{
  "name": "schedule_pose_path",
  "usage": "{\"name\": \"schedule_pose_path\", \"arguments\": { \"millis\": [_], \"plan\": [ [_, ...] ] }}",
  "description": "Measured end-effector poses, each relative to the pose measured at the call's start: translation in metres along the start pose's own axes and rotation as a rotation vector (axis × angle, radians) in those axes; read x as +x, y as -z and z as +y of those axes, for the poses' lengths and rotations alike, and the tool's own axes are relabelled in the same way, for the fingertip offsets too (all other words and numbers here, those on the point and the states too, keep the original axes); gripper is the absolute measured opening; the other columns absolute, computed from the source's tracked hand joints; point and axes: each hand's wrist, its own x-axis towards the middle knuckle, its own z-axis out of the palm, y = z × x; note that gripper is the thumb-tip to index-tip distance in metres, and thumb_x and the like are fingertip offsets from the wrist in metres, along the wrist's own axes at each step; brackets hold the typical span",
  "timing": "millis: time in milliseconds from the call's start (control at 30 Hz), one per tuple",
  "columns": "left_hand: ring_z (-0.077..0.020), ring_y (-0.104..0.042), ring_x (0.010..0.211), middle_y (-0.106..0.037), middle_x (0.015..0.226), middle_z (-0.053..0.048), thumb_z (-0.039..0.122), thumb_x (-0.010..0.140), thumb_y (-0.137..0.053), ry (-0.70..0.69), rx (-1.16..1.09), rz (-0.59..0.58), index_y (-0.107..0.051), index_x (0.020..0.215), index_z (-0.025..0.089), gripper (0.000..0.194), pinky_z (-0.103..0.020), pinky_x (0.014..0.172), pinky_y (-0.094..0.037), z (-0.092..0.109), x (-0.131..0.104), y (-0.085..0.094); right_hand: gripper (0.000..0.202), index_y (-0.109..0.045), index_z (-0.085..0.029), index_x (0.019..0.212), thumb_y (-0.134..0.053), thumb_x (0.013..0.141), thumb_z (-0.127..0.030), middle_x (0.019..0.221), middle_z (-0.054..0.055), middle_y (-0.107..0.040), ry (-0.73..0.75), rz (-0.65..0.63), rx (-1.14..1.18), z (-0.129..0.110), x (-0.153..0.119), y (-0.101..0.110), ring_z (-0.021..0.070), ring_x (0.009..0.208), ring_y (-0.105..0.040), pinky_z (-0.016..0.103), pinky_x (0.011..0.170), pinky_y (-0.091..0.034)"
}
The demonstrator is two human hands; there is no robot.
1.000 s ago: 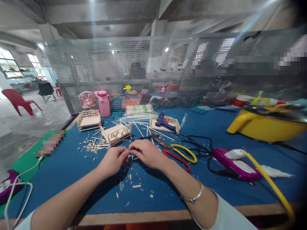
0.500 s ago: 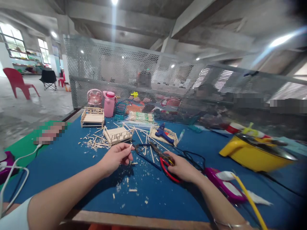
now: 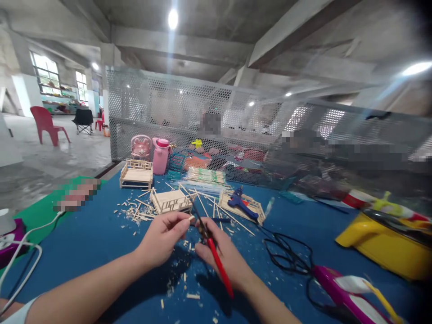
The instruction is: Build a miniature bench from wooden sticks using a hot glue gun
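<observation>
In the head view my left hand (image 3: 168,236) is closed, pinching a short piece of pale wooden stick (image 3: 191,218) between thumb and fingertips. My right hand (image 3: 224,252) holds red-handled scissors (image 3: 218,265), their dark blades pointing up and away. The scissors' blades are close beside the stick piece; I cannot tell whether they touch. Just beyond my hands a small bed-like frame of wooden sticks (image 3: 172,201) stands on the blue table (image 3: 111,252). Behind my right fingers lies a tool with a blue handle (image 3: 221,220), mostly hidden.
Another stick-built frame (image 3: 137,174) stands near a pink jug (image 3: 161,156). A blue glue gun (image 3: 241,204) rests on a third frame. Stick offcuts (image 3: 138,211) are scattered about. A yellow pot (image 3: 384,245), black cable (image 3: 286,254) and purple power strip (image 3: 351,292) are at right.
My right hand with the scissors has moved left, close to my left hand, and the scissors have turned more upright. The blue-handled tool is now largely covered. The view has shifted slightly.
</observation>
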Motion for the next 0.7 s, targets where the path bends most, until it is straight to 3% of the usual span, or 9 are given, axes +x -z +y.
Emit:
{"name": "schedule_pose_path", "arguments": {
  "millis": [233,400,567,700],
  "plan": [
    [-0.0087,-0.041,0.056,-0.049,0.059,0.002,0.034,0.083,-0.051,-0.076,0.154,-0.011,-0.065,0.082,0.011,0.026,-0.021,0.054,-0.034,0.005,-0.004,0.001,0.052,-0.046,-0.022,0.117,-0.061,0.075,-0.047,0.109,0.009,-0.056,0.134,0.017,-0.007,0.010,-0.010,-0.008,0.0231,0.097,-0.055,0.037,0.086,-0.044],
    [-0.0096,-0.047,0.060,-0.060,0.066,0.000,0.030,0.086,-0.048,-0.184,0.280,-0.038,-0.068,0.086,0.013,0.026,-0.021,0.057,-0.037,0.005,-0.006,0.002,0.059,-0.043,-0.020,0.122,-0.063,0.073,-0.048,0.115,0.011,-0.054,0.169,0.047,-0.086,0.015,-0.013,-0.008,0.0250,0.104,-0.054,0.039,0.090,-0.044],
    [-0.0103,-0.054,0.063,-0.066,0.072,-0.001,0.026,0.088,-0.047,-0.283,0.411,-0.058,-0.071,0.092,0.017,0.025,-0.021,0.060,-0.041,0.003,-0.008,0.003,0.049,-0.043,-0.021,0.119,-0.061,0.073,-0.027,0.110,0.009,-0.055,0.218,0.115,-0.194,0.015,-0.014,-0.009,0.0229,0.099,-0.055,0.038,0.086,-0.046],
    [-0.0105,-0.057,0.061,-0.069,0.072,-0.001,0.022,0.086,-0.048,-0.345,0.444,-0.023,-0.070,0.091,0.018,0.023,-0.020,0.058,-0.043,-0.003,-0.007,0.004,0.060,-0.041,-0.021,0.120,-0.051,0.063,-0.008,0.115,0.011,-0.052,0.275,0.148,-0.250,0.017,-0.014,-0.011,0.0237,0.109,-0.051,0.039,0.093,-0.044]
  ]
}}
